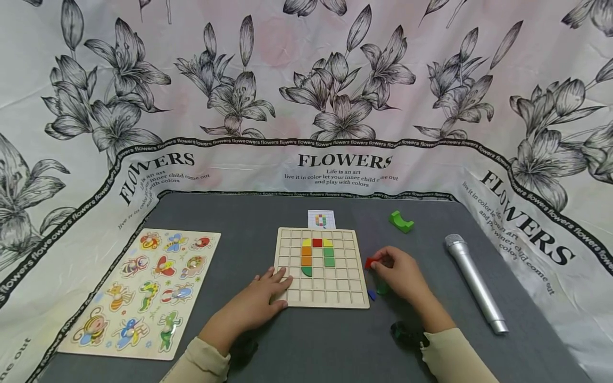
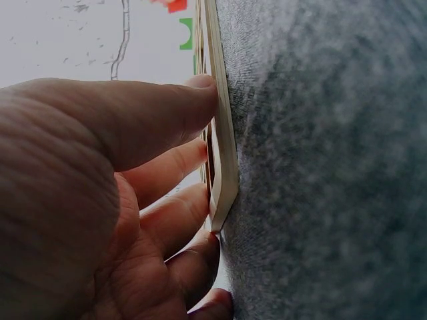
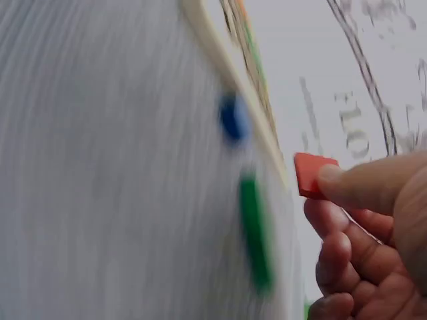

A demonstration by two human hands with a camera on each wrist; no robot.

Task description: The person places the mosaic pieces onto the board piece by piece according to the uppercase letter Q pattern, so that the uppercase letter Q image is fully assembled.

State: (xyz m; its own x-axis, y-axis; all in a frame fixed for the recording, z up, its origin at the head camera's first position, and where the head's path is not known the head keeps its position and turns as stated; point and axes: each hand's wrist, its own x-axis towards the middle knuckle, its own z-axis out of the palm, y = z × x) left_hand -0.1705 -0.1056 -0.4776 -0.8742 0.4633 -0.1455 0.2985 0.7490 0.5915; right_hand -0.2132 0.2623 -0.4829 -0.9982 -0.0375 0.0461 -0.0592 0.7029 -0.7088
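Note:
A square wooden grid board (image 1: pixel 335 298) lies on the table, with red, yellow, orange and green tiles set in an arch in its cells. My left hand (image 1: pixel 254 300) rests on the board's left edge, its fingers spread over the cells; the left wrist view shows the thumb (image 2: pixel 200 100) on the rim. Just off the board's right side, my right hand (image 1: pixel 399 271) pinches a red square tile (image 3: pixel 309 175) between thumb and fingers. Below that hand lie a blue piece (image 1: pixel 372 295) and a green piece (image 1: pixel 382 288), both blurred in the right wrist view.
A small pattern card (image 1: pixel 321 219) touches the board's far edge. The green curved block (image 1: pixel 400 222) lies at the back right, near a silver microphone (image 1: pixel 476 284). On the left is an insect puzzle board (image 1: pixel 139 292). A flowered cloth (image 1: pixel 345 175) surrounds the table.

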